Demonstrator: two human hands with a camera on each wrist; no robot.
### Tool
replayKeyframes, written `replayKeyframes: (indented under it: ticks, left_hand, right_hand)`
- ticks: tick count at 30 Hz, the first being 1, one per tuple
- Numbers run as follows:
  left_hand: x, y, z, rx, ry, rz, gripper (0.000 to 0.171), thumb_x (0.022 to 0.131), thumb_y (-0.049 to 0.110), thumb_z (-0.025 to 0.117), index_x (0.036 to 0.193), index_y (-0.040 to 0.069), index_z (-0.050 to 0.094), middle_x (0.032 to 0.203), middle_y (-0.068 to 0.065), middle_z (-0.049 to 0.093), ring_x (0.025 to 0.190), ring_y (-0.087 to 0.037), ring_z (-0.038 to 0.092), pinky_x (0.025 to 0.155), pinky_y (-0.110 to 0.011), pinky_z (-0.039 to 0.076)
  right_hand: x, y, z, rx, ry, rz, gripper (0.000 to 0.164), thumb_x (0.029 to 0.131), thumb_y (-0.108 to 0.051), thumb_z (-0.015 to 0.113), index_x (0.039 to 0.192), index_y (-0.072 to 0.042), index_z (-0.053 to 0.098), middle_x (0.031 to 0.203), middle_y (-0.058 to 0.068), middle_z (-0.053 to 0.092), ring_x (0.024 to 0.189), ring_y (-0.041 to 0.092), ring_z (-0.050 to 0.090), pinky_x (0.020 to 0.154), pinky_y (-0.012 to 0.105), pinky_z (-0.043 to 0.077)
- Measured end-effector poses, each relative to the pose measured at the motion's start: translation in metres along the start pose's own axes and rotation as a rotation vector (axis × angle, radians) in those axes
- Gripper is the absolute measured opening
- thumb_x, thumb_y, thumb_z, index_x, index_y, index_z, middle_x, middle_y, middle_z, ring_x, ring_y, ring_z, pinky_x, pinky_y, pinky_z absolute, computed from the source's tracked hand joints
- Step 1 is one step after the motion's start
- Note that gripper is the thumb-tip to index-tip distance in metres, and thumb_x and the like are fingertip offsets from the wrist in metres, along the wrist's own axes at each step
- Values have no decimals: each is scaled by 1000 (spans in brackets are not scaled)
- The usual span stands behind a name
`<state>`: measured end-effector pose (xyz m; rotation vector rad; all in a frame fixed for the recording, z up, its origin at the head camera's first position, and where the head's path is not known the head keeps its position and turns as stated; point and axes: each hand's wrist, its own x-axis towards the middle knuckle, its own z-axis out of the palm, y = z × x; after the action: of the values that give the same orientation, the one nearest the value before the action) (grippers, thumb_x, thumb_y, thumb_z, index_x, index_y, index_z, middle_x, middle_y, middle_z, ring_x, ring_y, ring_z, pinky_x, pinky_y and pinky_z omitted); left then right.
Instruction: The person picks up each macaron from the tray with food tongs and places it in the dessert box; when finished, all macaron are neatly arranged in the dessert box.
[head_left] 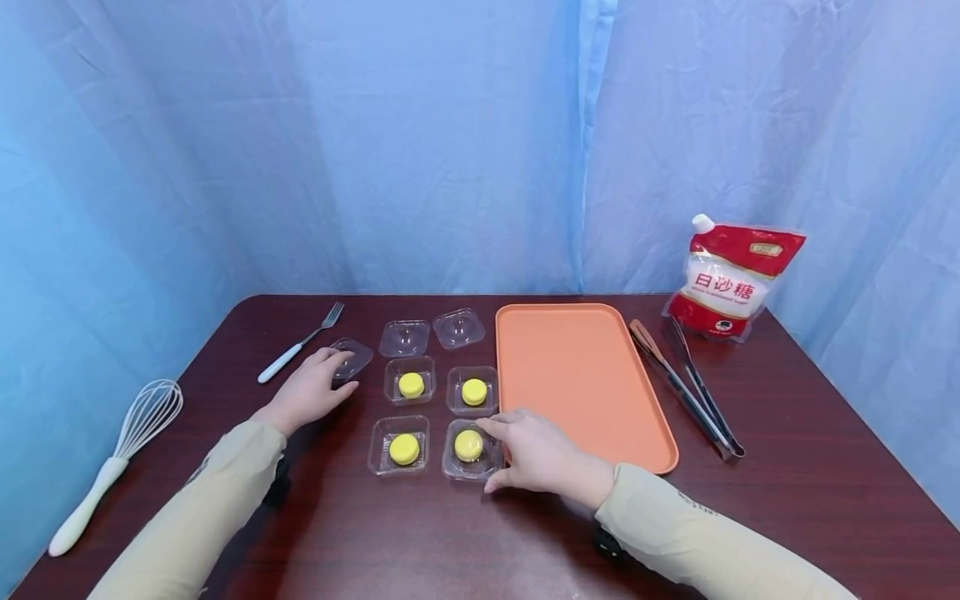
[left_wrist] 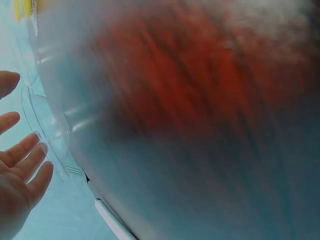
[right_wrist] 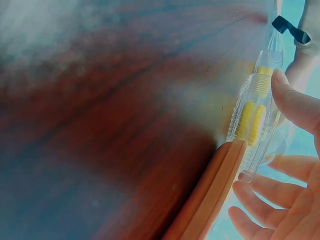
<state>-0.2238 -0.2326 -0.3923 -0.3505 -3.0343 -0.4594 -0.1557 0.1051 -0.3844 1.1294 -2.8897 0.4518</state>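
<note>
My right hand [head_left: 536, 454] spans the right side of a clear plastic box [right_wrist: 254, 125], thumb at its near corner and fingertips at its far edge. A yellow macaron [head_left: 468, 445] sits inside under a clear cover. On the left, my left hand [head_left: 315, 387] reaches over a clear lid [head_left: 358, 360] lying on the table, its fingers loosely extended with fingertips at the lid's edge. In the left wrist view those fingers [left_wrist: 30, 162] are spread beside the lid. Three more clear boxes, including the front left one [head_left: 372, 458], each hold a yellow macaron.
Two clear lids lie behind the boxes, one at the left [head_left: 405, 337] and one at the right [head_left: 459, 328]. An orange tray [head_left: 573, 383] stands right of them, then tongs [head_left: 693, 392] and a red sugar pouch [head_left: 723, 287]. A fork [head_left: 300, 343] and a whisk [head_left: 120, 458] lie left.
</note>
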Motion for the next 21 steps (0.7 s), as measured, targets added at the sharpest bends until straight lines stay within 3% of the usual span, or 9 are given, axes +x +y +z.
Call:
replayKeyframes:
  ticks: [9, 21]
  left_hand:
    - [6, 0, 0, -19, -77, -31, 72, 91, 23, 63, 147, 0, 25, 144, -31, 33, 130, -47, 35, 104, -59, 34]
    - [11, -2, 4, -5, -160, -38, 73, 91, 23, 63, 149, 2, 23, 141, -31, 39, 127, -45, 41, 102, -57, 38]
  right_hand:
    - [0, 1, 1, -3, -5, -4, 81, 65, -46, 83, 129, -3, 57, 114, 10, 64, 99, 22, 58, 85, 37, 49]
    - [-1, -1, -1, -8, 8, -7, 79, 64, -41, 84, 128, -1, 58, 113, 11, 65, 101, 24, 59, 86, 38, 49]
